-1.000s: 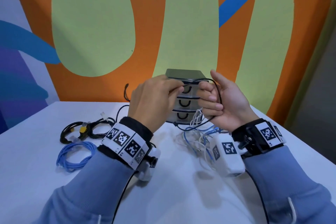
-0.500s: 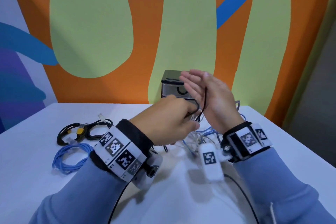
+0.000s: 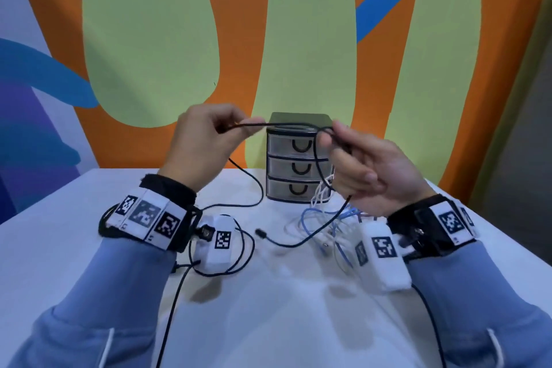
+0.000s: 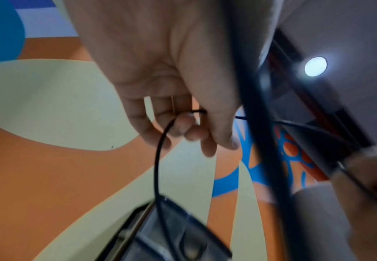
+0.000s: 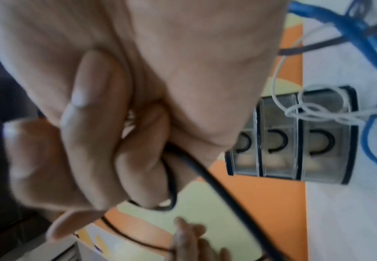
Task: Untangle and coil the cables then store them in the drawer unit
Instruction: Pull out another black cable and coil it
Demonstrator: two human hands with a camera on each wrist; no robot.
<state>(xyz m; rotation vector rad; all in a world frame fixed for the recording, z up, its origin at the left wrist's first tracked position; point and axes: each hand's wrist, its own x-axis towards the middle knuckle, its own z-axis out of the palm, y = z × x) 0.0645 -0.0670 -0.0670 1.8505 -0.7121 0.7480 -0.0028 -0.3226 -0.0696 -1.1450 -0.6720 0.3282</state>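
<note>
While the drawer unit (image 3: 298, 158) stands shut behind our raised hands, we stretch the black cable (image 3: 286, 125) between them: our left hand (image 3: 203, 143) pinches one stretch, our right hand (image 3: 367, 170) curls around the other, its plug end (image 3: 260, 232) trailing on the table (image 3: 59, 248).

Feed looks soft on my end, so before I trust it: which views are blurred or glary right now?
Head view: mostly sharp, drawer unit readable, right hand slightly smeared. Left wrist view: ceiling light flares, a dark blurred band crosses the frame, left hand fairly clear. Right wrist view: fingers blurred, black cable visible.
</note>
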